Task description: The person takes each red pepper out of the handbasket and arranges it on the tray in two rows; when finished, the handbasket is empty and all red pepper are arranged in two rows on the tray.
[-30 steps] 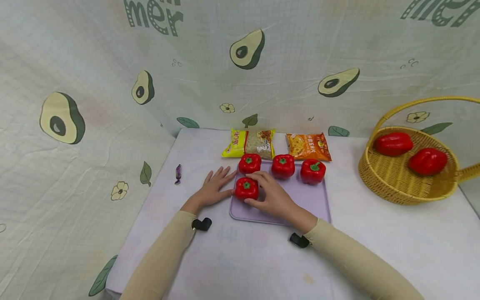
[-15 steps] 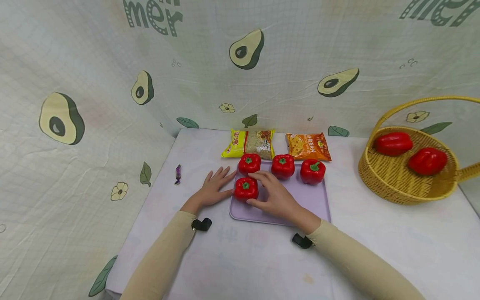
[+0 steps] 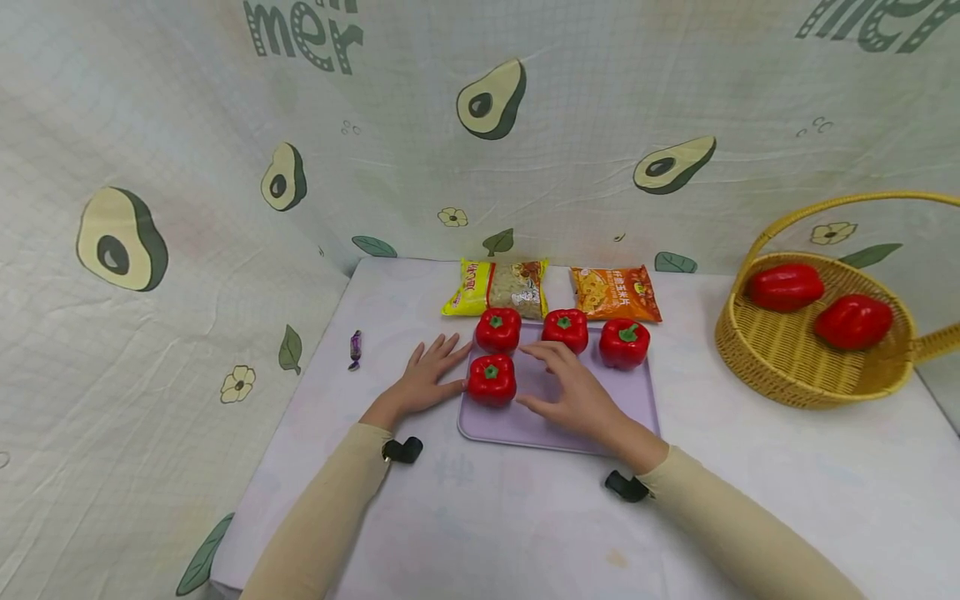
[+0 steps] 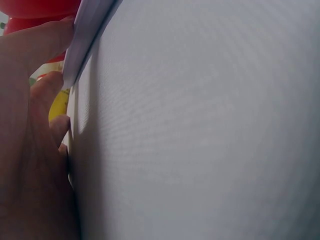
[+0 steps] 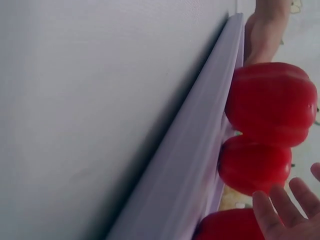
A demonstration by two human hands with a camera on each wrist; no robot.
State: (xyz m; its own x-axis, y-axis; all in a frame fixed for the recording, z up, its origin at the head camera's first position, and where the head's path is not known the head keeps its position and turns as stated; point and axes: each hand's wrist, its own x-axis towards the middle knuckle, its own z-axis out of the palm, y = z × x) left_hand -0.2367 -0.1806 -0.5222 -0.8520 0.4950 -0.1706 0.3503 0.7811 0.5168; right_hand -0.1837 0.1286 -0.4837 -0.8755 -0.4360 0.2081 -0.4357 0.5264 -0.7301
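Several red bell peppers stand on a lilac tray: one front left, a pepper behind it, a third at back middle and another at back right. My left hand rests with spread fingers at the tray's left edge, thumb tip right beside the front left pepper. In the left wrist view its fingertips lie along the tray rim. Over the tray, my right hand holds nothing; its thumb and fingers are apart, a small gap right of the front left pepper.
At right stands a yellow wicker basket with a tall handle and two red peppers inside. Behind the tray lie a yellow snack bag and an orange snack bag. A purple-wrapped candy lies left. Patterned cloth hangs behind.
My right hand has let go of the front left pepper and drawn back to the right. That pepper stays on the tray, and my left hand has not moved.
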